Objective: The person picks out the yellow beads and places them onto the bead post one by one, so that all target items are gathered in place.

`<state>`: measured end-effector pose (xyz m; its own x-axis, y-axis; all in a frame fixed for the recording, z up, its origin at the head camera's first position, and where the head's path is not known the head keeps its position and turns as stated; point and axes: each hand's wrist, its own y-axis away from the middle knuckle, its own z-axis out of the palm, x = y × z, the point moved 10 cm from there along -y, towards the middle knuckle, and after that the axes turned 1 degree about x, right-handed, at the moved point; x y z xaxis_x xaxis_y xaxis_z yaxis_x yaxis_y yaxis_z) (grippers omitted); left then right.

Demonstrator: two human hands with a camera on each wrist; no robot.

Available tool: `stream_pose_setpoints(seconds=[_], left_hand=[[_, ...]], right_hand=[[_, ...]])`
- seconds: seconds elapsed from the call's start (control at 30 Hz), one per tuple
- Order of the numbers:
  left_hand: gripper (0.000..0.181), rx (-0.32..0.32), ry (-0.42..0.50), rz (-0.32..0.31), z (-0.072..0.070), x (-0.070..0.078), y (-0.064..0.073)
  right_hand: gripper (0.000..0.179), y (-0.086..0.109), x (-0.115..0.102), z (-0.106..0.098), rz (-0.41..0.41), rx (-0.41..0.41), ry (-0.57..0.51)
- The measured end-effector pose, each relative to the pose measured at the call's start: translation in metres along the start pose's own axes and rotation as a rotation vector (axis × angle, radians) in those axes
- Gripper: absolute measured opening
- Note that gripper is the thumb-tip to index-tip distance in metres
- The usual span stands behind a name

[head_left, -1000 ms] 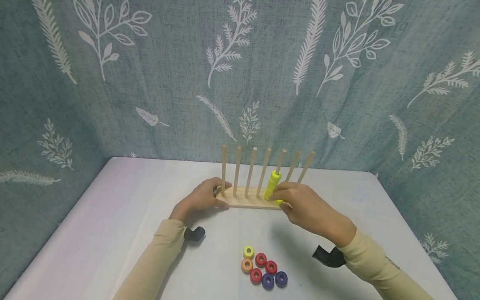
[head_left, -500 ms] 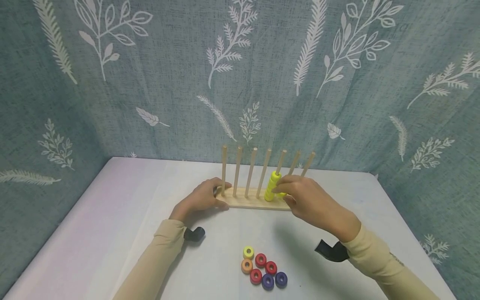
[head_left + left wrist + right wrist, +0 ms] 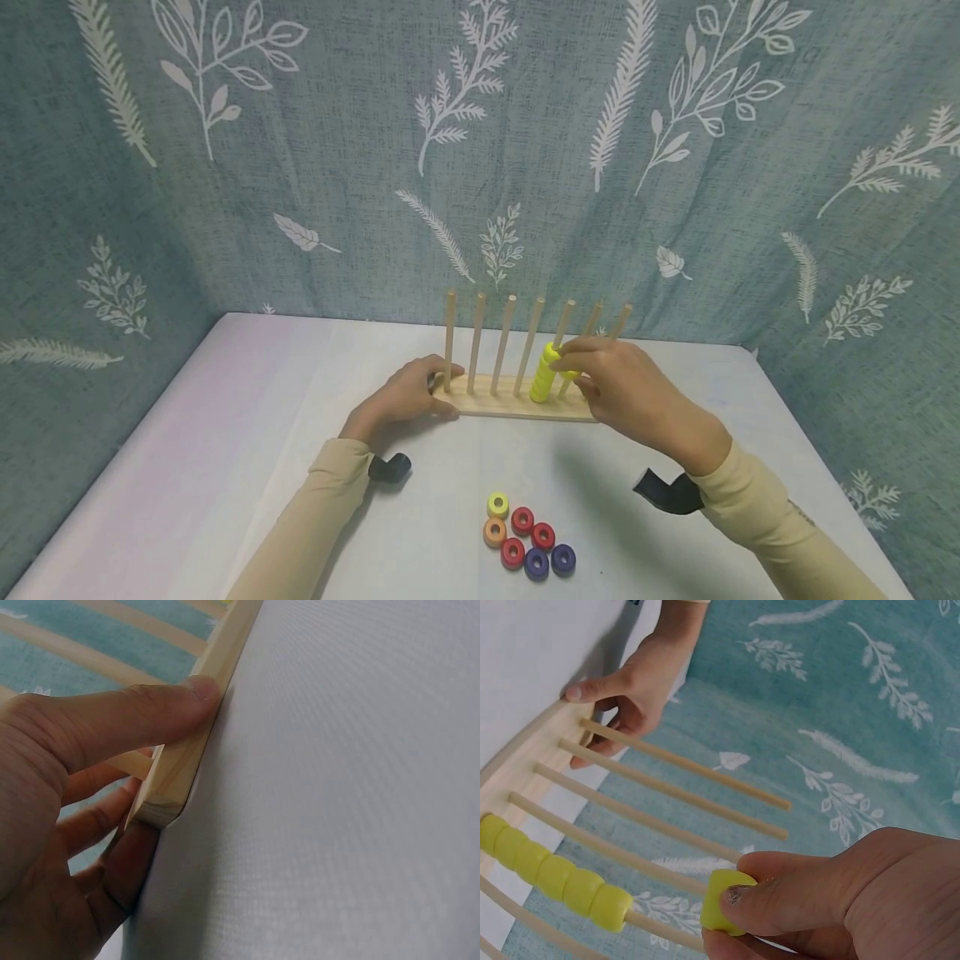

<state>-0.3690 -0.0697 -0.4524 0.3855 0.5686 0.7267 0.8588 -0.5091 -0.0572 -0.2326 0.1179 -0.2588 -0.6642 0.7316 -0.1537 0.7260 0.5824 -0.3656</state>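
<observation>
My left hand (image 3: 414, 388) grips the left end of a wooden stand (image 3: 487, 404) with several upright pegs. In the left wrist view the thumb (image 3: 176, 709) lies on the base's front edge, with fingers behind its end. A stack of yellow beads (image 3: 543, 379) sits on the fifth peg from the left. My right hand (image 3: 637, 390) pinches another yellow bead (image 3: 724, 901) between thumb and fingers, just right of that stack and above the base. In the right wrist view this bead overlaps the upper parts of the pegs. The hand partly hides the last two pegs.
Loose ring beads lie on the white table (image 3: 300, 500) in front of the stand: one yellow (image 3: 497, 504), one orange (image 3: 494, 532), three red (image 3: 513, 553) and two purple (image 3: 537, 564). A patterned green curtain (image 3: 360, 167) hangs behind and at both sides.
My right hand has risen from near the stand's base and moved slightly right, with the yellow bead in its fingers. The left hand has stayed on the stand's end.
</observation>
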Motion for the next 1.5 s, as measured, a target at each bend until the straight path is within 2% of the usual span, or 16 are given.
stream_pose_setpoints(seconds=[0.37,0.8,1.13,1.5], left_hand=[[0.067,0.001,0.002,0.000,0.000,0.000,0.000],[0.068,0.000,-0.007,-0.009,0.000,-0.001,0.000],[0.067,-0.003,-0.005,0.016,0.000,0.000,-0.001],[0.066,-0.001,0.016,0.012,0.000,-0.002,-0.001]], right_hand=[[0.040,-0.003,0.003,-0.015,-0.005,0.055,0.043],[0.040,-0.012,0.007,-0.029,0.027,0.058,0.041],[0.038,-0.020,0.015,-0.038,0.048,0.093,0.035],[0.034,-0.031,0.022,-0.048,0.039,0.129,0.040]])
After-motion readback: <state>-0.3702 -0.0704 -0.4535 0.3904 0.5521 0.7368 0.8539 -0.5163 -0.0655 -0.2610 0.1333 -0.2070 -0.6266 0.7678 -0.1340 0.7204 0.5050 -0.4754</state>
